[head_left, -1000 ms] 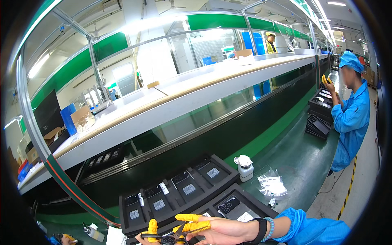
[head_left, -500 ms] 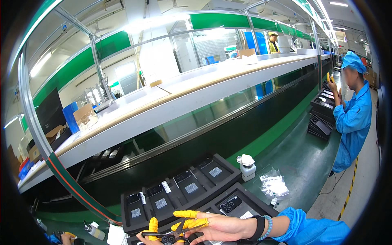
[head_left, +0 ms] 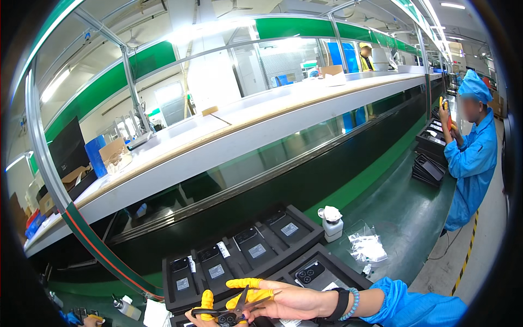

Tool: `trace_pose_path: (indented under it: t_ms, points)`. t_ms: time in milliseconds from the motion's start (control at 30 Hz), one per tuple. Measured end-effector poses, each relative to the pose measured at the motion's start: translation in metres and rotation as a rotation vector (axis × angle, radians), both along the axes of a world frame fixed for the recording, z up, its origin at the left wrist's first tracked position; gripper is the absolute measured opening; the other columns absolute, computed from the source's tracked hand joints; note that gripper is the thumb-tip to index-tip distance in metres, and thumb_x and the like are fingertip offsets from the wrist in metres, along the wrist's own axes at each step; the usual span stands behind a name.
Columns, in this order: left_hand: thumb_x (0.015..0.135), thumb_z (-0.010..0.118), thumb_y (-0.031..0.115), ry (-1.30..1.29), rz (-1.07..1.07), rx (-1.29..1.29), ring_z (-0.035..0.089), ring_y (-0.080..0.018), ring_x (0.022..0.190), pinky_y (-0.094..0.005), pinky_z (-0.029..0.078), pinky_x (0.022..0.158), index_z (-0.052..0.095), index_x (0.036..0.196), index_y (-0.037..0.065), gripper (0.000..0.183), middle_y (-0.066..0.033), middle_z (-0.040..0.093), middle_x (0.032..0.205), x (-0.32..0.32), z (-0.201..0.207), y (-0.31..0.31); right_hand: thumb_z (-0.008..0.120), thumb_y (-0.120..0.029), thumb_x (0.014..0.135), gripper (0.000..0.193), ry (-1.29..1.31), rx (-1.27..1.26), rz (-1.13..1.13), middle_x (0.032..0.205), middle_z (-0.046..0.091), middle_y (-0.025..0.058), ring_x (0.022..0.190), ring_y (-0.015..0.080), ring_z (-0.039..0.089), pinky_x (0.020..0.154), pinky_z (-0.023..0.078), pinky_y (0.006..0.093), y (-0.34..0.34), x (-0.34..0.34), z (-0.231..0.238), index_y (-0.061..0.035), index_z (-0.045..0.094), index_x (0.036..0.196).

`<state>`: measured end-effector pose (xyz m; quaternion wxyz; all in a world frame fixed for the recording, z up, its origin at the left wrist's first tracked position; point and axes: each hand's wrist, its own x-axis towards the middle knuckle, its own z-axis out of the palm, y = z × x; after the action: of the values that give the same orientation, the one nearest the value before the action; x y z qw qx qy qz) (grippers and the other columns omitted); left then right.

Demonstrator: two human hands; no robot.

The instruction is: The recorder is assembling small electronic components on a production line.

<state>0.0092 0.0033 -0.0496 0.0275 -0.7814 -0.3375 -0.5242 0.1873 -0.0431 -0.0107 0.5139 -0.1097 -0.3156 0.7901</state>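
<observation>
My left hand (head_left: 199, 320), cut by the lower edge, has a yellow finger cot threaded through a black handle loop of a pair of scissors (head_left: 238, 315). The blades stand apart, pointing up and right across my right hand (head_left: 291, 302). Yellow cots cover my right thumb and forefinger, which stretch leftward with a gap between them; its lower fingers are partly hidden. Below the scissors, a dark thing with round rings, like a phone's camera bump, is partly hidden. Behind my hands, a black foam tray (head_left: 237, 278) holds several dark phones (head_left: 257, 250); a phone (head_left: 309, 275) lies in a nearer tray (head_left: 340, 267).
A white bottle (head_left: 332, 226) stands right of the trays, beside a clear bag of small white pieces (head_left: 368, 245). Farther right, a person in blue (head_left: 471, 147) sits by stacked trays (head_left: 430, 169). A squeeze bottle (head_left: 126, 309) and another person's hand (head_left: 91, 320) are lower left.
The scissors' blades have swung slightly and show more clearly above my right fingers. A tray with white items behind the rail at left is out of sight. The person at right has shifted their hands.
</observation>
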Motion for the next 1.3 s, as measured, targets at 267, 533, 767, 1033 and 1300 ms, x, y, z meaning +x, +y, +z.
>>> trace_pose_path:
  t_ms: [267, 533, 767, 1033, 1300]
  points:
    - [0.06, 0.077, 0.021, -0.05, -0.015, -0.068, 0.054, -0.031, 0.105, -0.0495, 0.021, 0.102, 0.051, 0.117, 0.0, 0.066, -0.0153, 0.057, 0.117, 0.001, 0.003, -0.005, 0.044, -0.02, 0.095, 0.051, 0.044, -0.074, 0.022, 0.125, 0.046, 0.0163, 0.106, 0.021, 0.05, 0.094, 0.042, 0.03, 0.004, 0.001, 0.003, -0.0066, 0.023, 0.14]
    - [0.06, 0.075, 0.017, -0.09, -0.109, -0.075, 0.056, -0.0305, 0.101, -0.0496, 0.024, 0.1, 0.053, 0.115, 0.0, 0.062, -0.0148, 0.058, 0.113, 0.001, 0.005, -0.007, 0.054, -0.021, 0.091, 0.059, -0.043, -0.005, 0.101, 0.127, 0.045, 0.0105, 0.114, 0.0186, 0.045, 0.092, 0.041, 0.0289, 0.009, 0.002, 0.001, -0.0065, 0.025, 0.139]
    - [0.058, 0.075, 0.018, -0.059, -0.081, -0.134, 0.056, -0.0313, 0.099, -0.0519, 0.024, 0.101, 0.053, 0.114, 0.001, 0.062, -0.0146, 0.059, 0.109, -0.001, 0.003, -0.01, 0.053, -0.023, 0.091, 0.056, 0.071, -0.057, 0.137, 0.126, 0.043, 0.0099, 0.113, 0.0191, 0.046, 0.093, 0.041, 0.0325, 0.01, 0.002, -0.004, -0.0066, 0.027, 0.138]
    - [0.057, 0.075, 0.02, -0.016, -0.078, -0.121, 0.055, -0.0326, 0.097, -0.055, 0.022, 0.102, 0.052, 0.113, 0.001, 0.064, -0.0148, 0.059, 0.103, -0.007, -0.013, -0.005, 0.055, -0.022, 0.09, 0.055, -0.116, -0.134, 0.069, 0.127, 0.041, 0.009, 0.112, 0.0193, 0.046, 0.091, 0.043, 0.0311, 0.017, 0.004, -0.013, -0.007, 0.029, 0.136]
    - [0.059, 0.074, 0.018, -0.03, -0.088, -0.081, 0.055, -0.0324, 0.099, -0.0553, 0.022, 0.102, 0.051, 0.118, 0.002, 0.065, -0.0128, 0.059, 0.108, -0.002, -0.002, -0.006, 0.058, -0.027, 0.087, 0.059, -0.331, 0.023, -0.074, 0.128, 0.04, 0.01, 0.118, 0.021, 0.041, 0.093, 0.042, 0.0299, 0.021, -0.003, -0.007, -0.0076, 0.031, 0.136]
